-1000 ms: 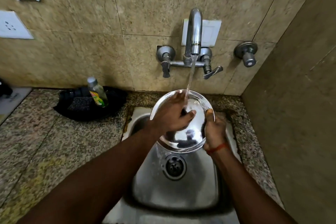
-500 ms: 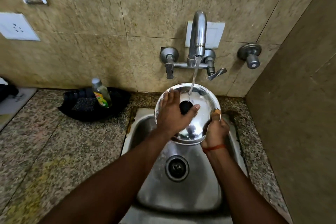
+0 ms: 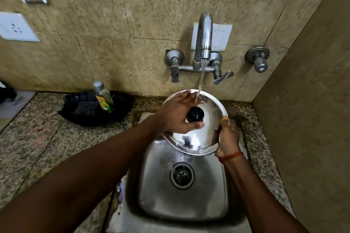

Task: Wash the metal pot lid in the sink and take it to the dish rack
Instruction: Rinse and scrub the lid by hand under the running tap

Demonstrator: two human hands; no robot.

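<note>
A round shiny metal pot lid (image 3: pixel 209 128) with a black knob (image 3: pixel 195 114) is held tilted over the back of the steel sink (image 3: pixel 161 185). Water runs from the tap (image 3: pixel 203 39) onto the lid's top near the knob. My left hand (image 3: pixel 176 115) lies flat across the lid's left half, fingers and thumb either side of the knob. My right hand (image 3: pixel 227 138) grips the lid's right rim, thumb on the edge; a red thread circles that wrist. No dish rack is in view.
A dish-soap bottle (image 3: pixel 103 96) stands in a black tray (image 3: pixel 75 111) with a scrubber on the granite counter (image 3: pixel 37 147) to the left. The sink drain (image 3: pixel 181 175) lies below the lid. A side wall (image 3: pixel 303 119) closes the right. Tap handles (image 3: pixel 221 75) stick out above the lid.
The lid's black knob has come into view as my left hand slid left and back across the lid. The lid has stayed under the running water, still gripped at its right rim.
</note>
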